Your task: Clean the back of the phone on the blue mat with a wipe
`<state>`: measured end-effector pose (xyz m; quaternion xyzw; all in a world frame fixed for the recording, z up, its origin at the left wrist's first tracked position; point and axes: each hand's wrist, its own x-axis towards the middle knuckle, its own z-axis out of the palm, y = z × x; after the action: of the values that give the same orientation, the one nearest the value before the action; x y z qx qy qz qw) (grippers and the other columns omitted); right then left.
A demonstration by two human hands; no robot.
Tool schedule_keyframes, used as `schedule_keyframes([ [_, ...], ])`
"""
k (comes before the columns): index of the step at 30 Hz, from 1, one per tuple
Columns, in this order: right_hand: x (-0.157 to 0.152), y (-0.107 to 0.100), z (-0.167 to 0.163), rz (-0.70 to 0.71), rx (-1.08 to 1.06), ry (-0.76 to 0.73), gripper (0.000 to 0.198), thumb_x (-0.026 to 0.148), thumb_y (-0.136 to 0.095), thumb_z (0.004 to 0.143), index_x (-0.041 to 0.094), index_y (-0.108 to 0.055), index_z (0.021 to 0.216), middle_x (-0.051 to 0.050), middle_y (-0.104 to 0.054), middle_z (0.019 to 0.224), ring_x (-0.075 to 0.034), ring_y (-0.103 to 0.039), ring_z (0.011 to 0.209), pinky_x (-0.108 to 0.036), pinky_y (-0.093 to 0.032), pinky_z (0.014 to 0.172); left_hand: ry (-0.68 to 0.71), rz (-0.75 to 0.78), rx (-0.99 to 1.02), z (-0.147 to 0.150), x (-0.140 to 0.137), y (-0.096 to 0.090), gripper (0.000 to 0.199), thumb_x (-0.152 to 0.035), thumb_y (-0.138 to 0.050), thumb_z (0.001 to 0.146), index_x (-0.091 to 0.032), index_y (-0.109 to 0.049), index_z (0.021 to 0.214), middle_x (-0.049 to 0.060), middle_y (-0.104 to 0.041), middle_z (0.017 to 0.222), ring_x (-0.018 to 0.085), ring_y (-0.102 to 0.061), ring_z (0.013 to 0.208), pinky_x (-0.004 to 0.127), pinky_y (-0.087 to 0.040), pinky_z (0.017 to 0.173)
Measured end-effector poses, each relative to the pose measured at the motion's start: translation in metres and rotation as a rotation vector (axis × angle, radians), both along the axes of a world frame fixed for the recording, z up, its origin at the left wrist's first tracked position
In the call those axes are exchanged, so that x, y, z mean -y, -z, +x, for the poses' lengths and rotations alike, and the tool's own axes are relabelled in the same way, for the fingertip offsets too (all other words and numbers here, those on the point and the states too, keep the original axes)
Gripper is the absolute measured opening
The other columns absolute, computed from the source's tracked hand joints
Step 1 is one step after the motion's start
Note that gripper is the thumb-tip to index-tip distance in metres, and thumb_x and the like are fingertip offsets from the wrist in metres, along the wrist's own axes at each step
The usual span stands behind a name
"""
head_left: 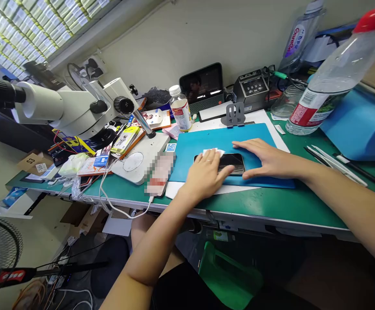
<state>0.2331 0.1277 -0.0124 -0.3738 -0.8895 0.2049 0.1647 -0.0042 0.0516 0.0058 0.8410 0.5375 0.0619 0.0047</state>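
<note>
Red-capped bottle (345, 64) part-full of liquid (299, 128), left hand (203, 172) flat over white wipe (220, 152) and phone (234, 162), right hand (261, 158) spread

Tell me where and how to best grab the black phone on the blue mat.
Probably grip the black phone by its two long edges near the right end, coming from the right. It lies flat on the blue mat, so its slim sides suit a pinch. The left hand and white wipe cover much of its left end.
</note>
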Motion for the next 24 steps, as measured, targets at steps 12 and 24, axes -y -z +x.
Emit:
schedule_keyframes([
  [12,-0.004,0.005,0.000,-0.051,-0.100,0.017,0.075,0.082,-0.025,0.088,0.041,-0.057,0.142,-0.003,-0.061,0.145,-0.040,-0.048,0.137,-0.065,-0.036,0.114,-0.109,-0.018,0.012,-0.048,0.046,0.013,0.065,-0.048,-0.022,0.108,-0.008,-0.025,0.158,0.017,-0.024,0.166,0.027,-0.016,0.155,0.047,-0.027,0.124],
  [24,-0.001,0.000,-0.002,-0.101,-0.108,0.048,0.083,0.086,-0.012,0.084,0.046,-0.060,0.139,0.002,-0.062,0.144,-0.041,-0.045,0.140,-0.063,-0.034,0.118,-0.076,-0.045,0.012,-0.027,0.075,0.008,0.076,-0.059,-0.023,0.105,-0.003,-0.029,0.156,0.019,-0.023,0.165,0.029,-0.016,0.155,0.047,-0.024,0.125],
])
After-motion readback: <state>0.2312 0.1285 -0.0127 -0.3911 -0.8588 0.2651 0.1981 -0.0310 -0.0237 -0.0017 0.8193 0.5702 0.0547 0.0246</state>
